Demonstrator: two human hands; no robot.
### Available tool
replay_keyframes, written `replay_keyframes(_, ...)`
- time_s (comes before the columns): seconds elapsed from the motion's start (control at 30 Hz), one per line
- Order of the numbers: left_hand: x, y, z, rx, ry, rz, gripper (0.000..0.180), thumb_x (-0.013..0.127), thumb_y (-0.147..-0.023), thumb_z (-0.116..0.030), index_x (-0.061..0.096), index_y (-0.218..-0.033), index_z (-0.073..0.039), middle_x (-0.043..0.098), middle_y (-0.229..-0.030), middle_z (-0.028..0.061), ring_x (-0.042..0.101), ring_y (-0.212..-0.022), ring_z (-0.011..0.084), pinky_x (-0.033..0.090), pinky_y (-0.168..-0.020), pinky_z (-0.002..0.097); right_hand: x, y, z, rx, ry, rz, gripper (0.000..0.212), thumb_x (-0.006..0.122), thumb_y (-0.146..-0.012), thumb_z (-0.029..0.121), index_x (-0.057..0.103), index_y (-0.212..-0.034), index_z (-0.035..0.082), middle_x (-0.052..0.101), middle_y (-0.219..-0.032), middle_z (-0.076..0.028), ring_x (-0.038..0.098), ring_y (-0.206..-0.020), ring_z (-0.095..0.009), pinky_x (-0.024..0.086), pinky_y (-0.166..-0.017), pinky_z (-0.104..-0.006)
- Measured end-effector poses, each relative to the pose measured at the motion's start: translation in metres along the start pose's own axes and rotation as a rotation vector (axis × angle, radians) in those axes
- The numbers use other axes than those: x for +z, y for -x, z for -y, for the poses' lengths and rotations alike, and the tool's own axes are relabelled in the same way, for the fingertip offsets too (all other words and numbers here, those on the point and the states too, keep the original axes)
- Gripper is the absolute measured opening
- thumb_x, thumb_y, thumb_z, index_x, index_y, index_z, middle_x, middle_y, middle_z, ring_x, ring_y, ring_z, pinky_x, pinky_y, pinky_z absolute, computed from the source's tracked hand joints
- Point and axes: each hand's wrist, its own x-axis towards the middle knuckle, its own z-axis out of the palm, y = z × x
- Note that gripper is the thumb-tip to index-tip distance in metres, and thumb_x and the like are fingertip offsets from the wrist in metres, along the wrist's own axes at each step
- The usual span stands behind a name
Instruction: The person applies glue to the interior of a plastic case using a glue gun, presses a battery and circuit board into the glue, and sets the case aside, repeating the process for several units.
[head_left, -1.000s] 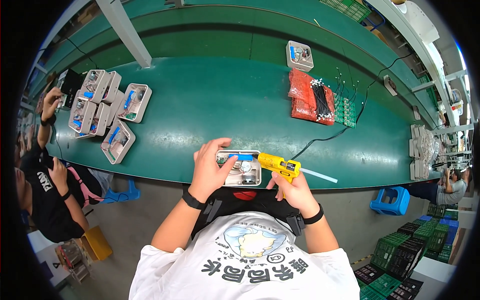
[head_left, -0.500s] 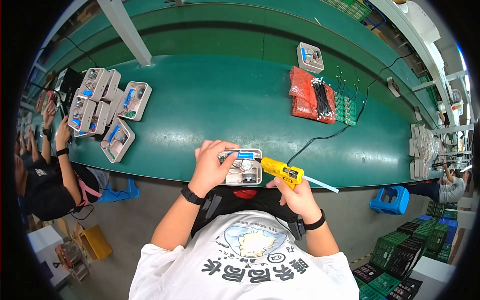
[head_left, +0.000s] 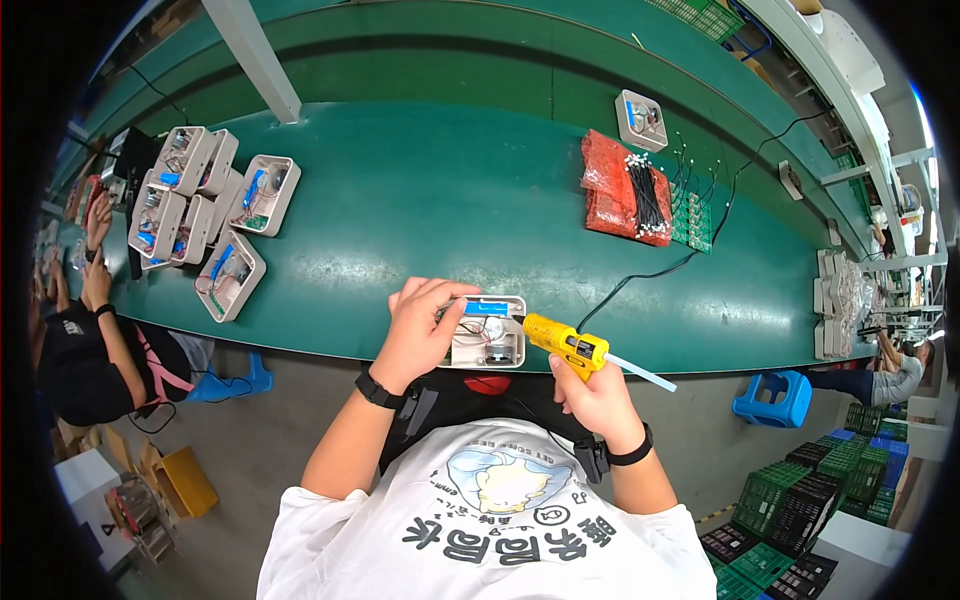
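Note:
At the near edge of the green bench lies an open off-white plastic housing (head_left: 515, 358). Inside it are a blue cylindrical battery (head_left: 487, 309), thin wires and a round dark part (head_left: 499, 354). My left hand (head_left: 420, 325) grips the housing's left end, the thumb beside the battery's end; its other fingers lie partly hidden behind. In my right hand (head_left: 600, 393) is a yellow hot glue gun (head_left: 565, 341), with a white glue stick (head_left: 640, 371) poking out of its back. The gun's dark nozzle points into the housing near the battery's right end.
Similar filled housings (head_left: 230, 277) are stacked at the left, one (head_left: 641, 120) at the back right. Red bubble-wrap packs (head_left: 612, 190), black cables (head_left: 646, 195) and green circuit boards (head_left: 692, 217) lie right. A black cord (head_left: 640, 283) trails to the gun. A co-worker (head_left: 100, 350) sits left.
My left thumb has drawn back slightly from the battery. The glue gun stays nearly in place at the housing. At the left, the co-worker's hand has moved away from the stacked housings.

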Motion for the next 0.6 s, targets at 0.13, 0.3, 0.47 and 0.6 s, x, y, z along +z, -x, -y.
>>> replay_keyframes(0.13, -0.006, 0.000, -0.001, 0.082, 0.022, 0.004, 0.031, 0.070, -0.101, -0.015, 0.079, -0.130, -0.018, 0.077, -0.119, -0.0009, 0.061, -0.117, 0.0236, 0.036, -0.105, 0.0418, 0.005, 0.001, 0.019, -0.073, -0.171, 0.005, 0.036, 0.066, -0.113, 0.021, 0.069, -0.140, -0.002, 0.080, -0.098, -0.006, 0.063, -0.060, -0.006, 0.053, -0.054, -0.0232)
replay_keyframes(0.3, -0.009, 0.003, -0.006, 0.094, -0.027, 0.026, 0.039, 0.067, -0.097, -0.006, 0.077, -0.134, -0.015, 0.075, -0.126, 0.0026, 0.060, -0.123, 0.0249, 0.037, -0.107, 0.0416, 0.017, -0.018, 0.016, -0.122, -0.204, 0.142, 0.040, 0.065, -0.113, 0.022, 0.067, -0.145, -0.002, 0.082, -0.113, -0.009, 0.064, -0.064, -0.006, 0.054, -0.056, -0.0226)
replay_keyframes(0.47, -0.006, 0.004, -0.003, 0.112, -0.019, 0.001, 0.044, 0.064, -0.093, -0.002, 0.076, -0.133, -0.014, 0.075, -0.126, 0.0033, 0.061, -0.122, 0.0265, 0.038, -0.105, 0.0423, 0.024, -0.027, 0.021, -0.071, -0.107, 0.193, 0.039, 0.066, -0.113, 0.023, 0.068, -0.143, -0.001, 0.081, -0.103, -0.006, 0.064, -0.066, -0.006, 0.055, -0.056, -0.0230)
replay_keyframes(0.6, -0.006, 0.005, -0.001, 0.129, -0.009, -0.015, 0.044, 0.063, -0.092, -0.001, 0.076, -0.132, -0.013, 0.075, -0.126, 0.0037, 0.062, -0.121, 0.0272, 0.039, -0.104, 0.0426, 0.026, -0.030, 0.023, -0.053, -0.028, 0.192, 0.035, 0.067, -0.113, 0.022, 0.071, -0.139, 0.000, 0.078, -0.093, -0.002, 0.063, -0.063, -0.006, 0.054, -0.055, -0.0232)
